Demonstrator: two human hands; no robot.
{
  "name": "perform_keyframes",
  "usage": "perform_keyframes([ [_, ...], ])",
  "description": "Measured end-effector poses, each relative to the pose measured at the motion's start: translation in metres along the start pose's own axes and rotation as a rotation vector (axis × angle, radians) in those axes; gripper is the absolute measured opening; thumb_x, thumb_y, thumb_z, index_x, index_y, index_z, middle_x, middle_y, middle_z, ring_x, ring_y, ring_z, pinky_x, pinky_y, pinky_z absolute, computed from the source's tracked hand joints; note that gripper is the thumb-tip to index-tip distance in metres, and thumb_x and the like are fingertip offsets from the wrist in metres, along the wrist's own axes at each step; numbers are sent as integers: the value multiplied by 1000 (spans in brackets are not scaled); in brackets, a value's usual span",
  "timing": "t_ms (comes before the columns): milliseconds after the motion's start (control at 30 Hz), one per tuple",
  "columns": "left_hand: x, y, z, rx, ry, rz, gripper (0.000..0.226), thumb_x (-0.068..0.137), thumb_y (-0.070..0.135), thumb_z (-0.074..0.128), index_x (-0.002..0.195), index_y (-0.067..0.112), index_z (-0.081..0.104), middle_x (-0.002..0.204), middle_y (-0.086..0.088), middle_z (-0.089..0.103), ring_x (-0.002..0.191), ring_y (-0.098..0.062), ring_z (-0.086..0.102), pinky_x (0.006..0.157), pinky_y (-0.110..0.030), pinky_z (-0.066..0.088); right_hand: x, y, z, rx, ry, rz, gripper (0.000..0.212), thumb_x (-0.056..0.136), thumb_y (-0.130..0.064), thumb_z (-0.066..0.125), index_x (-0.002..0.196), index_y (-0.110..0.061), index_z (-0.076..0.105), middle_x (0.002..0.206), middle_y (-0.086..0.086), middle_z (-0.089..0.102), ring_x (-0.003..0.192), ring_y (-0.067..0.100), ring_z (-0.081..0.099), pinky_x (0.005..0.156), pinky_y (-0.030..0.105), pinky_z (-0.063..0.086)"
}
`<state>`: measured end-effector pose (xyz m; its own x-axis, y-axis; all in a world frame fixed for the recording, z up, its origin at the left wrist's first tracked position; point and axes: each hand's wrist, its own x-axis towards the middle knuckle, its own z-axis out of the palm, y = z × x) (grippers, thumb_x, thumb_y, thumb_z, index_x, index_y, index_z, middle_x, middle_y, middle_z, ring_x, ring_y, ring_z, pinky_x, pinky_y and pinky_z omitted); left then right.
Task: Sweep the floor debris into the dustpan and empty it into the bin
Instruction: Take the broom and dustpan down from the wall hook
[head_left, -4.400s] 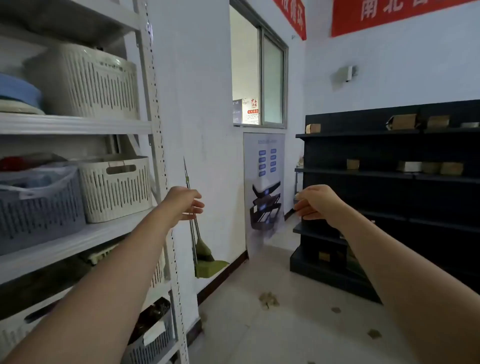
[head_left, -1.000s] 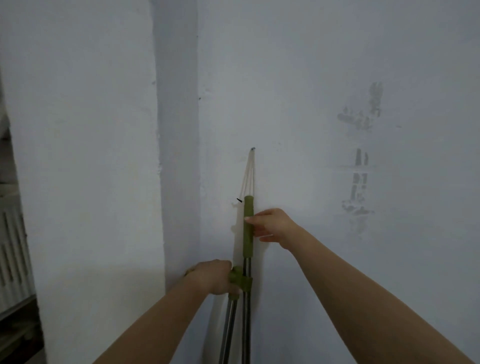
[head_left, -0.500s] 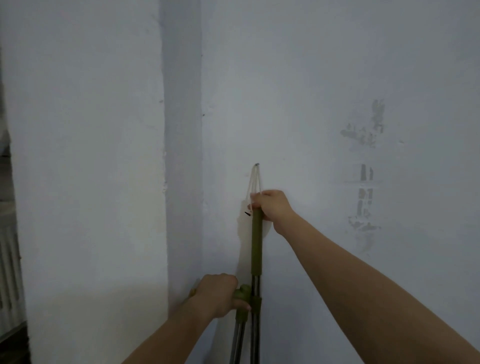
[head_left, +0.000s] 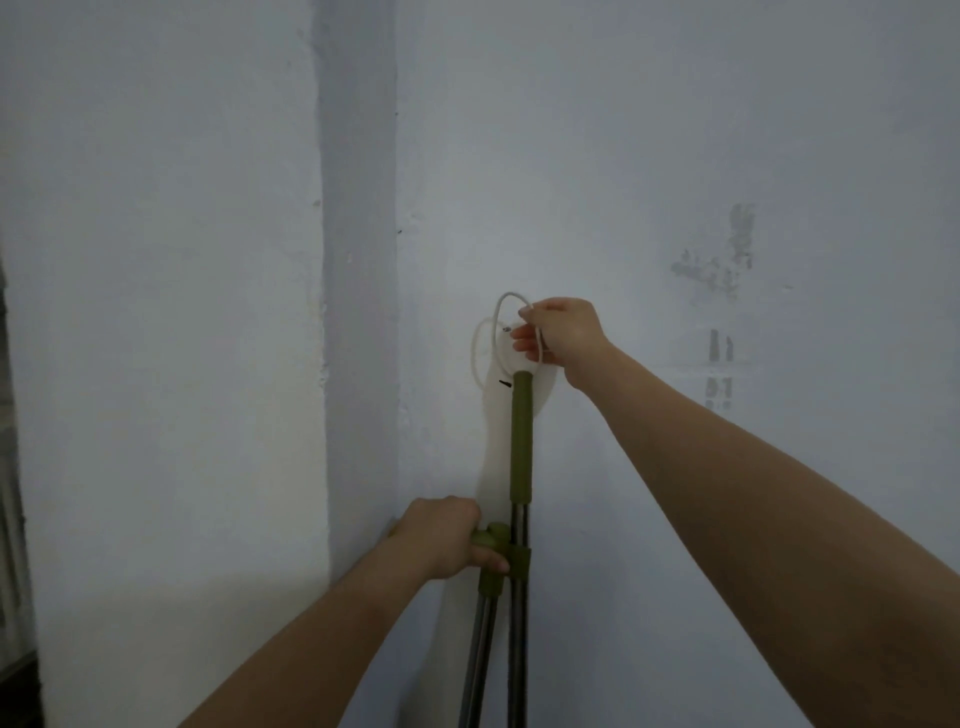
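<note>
Two metal poles stand together against a white wall: the broom handle (head_left: 521, 441) with a green grip, and the shorter dustpan handle (head_left: 485, 613) clipped beside it by a green bracket. A white string loop (head_left: 498, 317) comes off the top of the broom handle near a small nail (head_left: 506, 328) in the wall. My right hand (head_left: 558, 332) pinches this string at the nail. My left hand (head_left: 447, 538) grips the green top of the dustpan handle. The broom head, the dustpan, the debris and the bin are out of view.
A white wall fills the view, with a protruding pillar corner (head_left: 358, 260) left of the handles. Grey scuff marks (head_left: 722, 270) show on the wall at the right. A sliver of shelving (head_left: 10, 571) is at the far left edge.
My right hand has risen from the top of the green grip to the string, and the loop now stands slack and lifted around the nail. My left hand stays on the dustpan handle.
</note>
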<state>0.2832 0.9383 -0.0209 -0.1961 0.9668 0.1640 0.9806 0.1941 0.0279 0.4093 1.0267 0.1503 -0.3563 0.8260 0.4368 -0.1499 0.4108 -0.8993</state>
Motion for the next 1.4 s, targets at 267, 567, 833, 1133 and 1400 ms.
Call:
perform_keyframes([
  [267,0,14,-21,-17,48,27,57,74,72,64,67,21,38,72,6,44,78,-19,53,67,-29,38,-12,-34,-14,-103,-40,-93,7,89,-16,63,82,-13,63,77,7,69,68,18,63,74,30,52],
  [567,-9,46,-14,-78,58,192,57,74,71,65,67,20,41,75,1,50,77,-21,55,67,-31,40,-62,-19,-56,-358,-178,-79,36,74,-24,78,108,-15,68,95,9,69,85,16,63,75,23,49],
  [833,-22,95,-2,-81,71,368,56,74,73,63,66,23,38,71,6,47,75,-20,55,66,-32,41,-137,-1,-113,-137,-86,93,50,65,-4,51,114,-10,59,94,15,68,90,29,66,86,40,51],
  [1133,-64,174,10,-70,62,574,54,75,72,62,83,19,53,78,3,55,77,-19,59,68,-31,43,-245,0,-174,-325,222,169,16,86,-10,62,100,-14,68,96,12,72,93,28,69,90,41,53],
  [1400,-133,236,15,-176,20,661,49,78,66,65,67,25,40,69,6,49,65,-11,49,60,-25,36,-350,-23,-219,-274,435,290,38,86,6,37,108,-11,64,101,17,71,94,28,70,84,37,57],
])
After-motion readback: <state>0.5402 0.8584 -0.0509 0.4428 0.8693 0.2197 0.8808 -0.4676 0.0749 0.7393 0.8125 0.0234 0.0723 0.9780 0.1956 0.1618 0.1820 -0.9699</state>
